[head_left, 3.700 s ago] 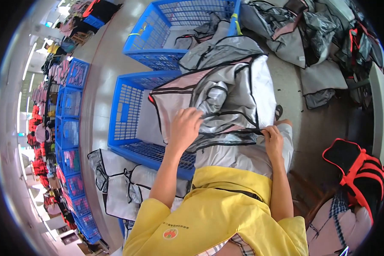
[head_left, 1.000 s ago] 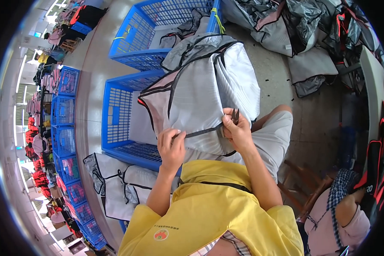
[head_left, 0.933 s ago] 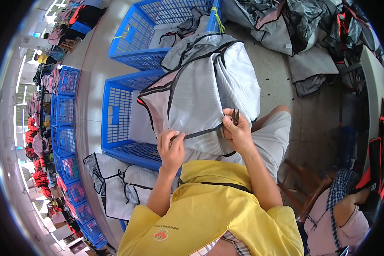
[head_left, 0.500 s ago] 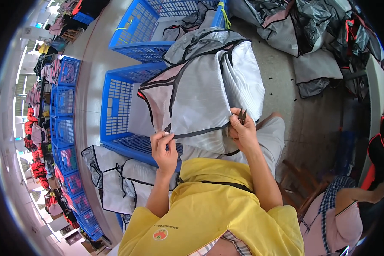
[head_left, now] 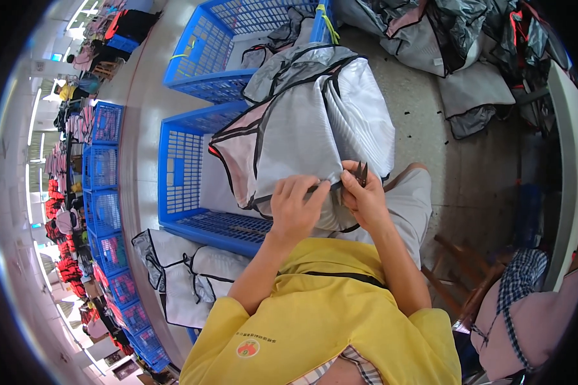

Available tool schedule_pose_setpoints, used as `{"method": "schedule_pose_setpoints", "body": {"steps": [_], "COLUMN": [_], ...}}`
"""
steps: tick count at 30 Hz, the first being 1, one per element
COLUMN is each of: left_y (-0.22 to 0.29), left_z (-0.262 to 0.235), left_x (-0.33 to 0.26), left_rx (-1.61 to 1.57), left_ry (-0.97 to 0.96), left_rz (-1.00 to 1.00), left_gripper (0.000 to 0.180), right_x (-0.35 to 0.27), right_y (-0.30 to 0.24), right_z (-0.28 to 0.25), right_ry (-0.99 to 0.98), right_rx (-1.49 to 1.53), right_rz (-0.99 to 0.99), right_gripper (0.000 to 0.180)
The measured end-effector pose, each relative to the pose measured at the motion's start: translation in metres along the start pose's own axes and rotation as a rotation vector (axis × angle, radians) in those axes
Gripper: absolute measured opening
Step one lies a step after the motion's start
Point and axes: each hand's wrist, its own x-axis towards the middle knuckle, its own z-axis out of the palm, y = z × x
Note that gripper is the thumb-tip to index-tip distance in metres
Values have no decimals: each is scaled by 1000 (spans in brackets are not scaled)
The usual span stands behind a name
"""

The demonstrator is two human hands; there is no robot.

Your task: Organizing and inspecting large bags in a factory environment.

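Note:
A silver-grey sewn fabric piece [head_left: 295,138] with black binding along its seams and a pinkish side panel spreads over my lap and a blue crate. My left hand [head_left: 297,204] is closed on its near bound edge, fingers pinched together. Close beside it, my right hand [head_left: 366,200] grips small dark thread snips [head_left: 361,172], blades pointing away from me. The thumb and fingers of that hand also meet the fabric's edge. How the snips' handles sit in the palm is hidden.
Under the fabric stands a blue plastic crate [head_left: 173,173]; another crate [head_left: 205,48] holds more grey pieces beyond. Folded silver pieces [head_left: 192,273] lie at left. A heap of grey pieces [head_left: 424,51] fills the far right. At right are a person in pink [head_left: 526,314] and a wooden chair [head_left: 453,276].
My left hand has slid right along the bound edge, from the fabric's left corner to beside my right hand. My right hand stays in nearly the same place with the snips.

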Motion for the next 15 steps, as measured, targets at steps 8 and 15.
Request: {"method": "schedule_pose_setpoints", "body": {"steps": [8,15], "left_y": [0,7], "left_z": [-2,-6], "left_x": [1,-6], "left_rx": [14,-155], "left_ry": [148,78], "left_rz": [33,-165], "left_gripper": [27,31], "right_x": [-33,-17], "right_y": [-12,23], "right_z": [11,5], "right_ry": [-1,-109], "right_rx": [-191,16], "right_rz": [170,136], "right_gripper": [31,26]}}
